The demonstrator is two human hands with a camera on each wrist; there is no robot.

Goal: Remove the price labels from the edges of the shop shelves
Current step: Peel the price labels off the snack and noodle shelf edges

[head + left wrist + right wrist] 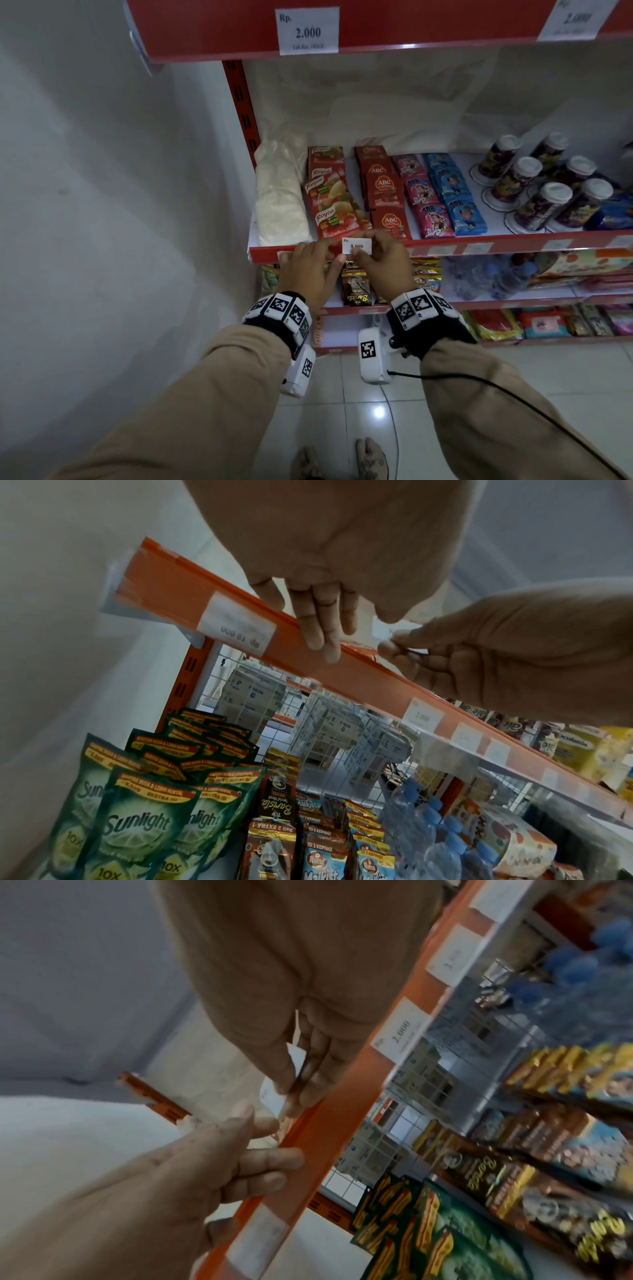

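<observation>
Right hand point(383, 263) pinches the price label point(357, 246) to lift it free, while the left hand's point(308, 267) straight fingers point(316, 631) steady the shelf edge point(479, 245).

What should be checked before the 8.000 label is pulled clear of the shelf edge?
1. Right hand pinches the label: ok.
2. Left hand steadies the shelf edge, fingers flat: ok.
3. Label fully out of its strip: cannot tell.
4. Label untorn: ok, as far as the head view shows.
5. Sachets behind stay clear of both hands: ok.
6. Further labels remain on this edge: not ok, some left.
</observation>
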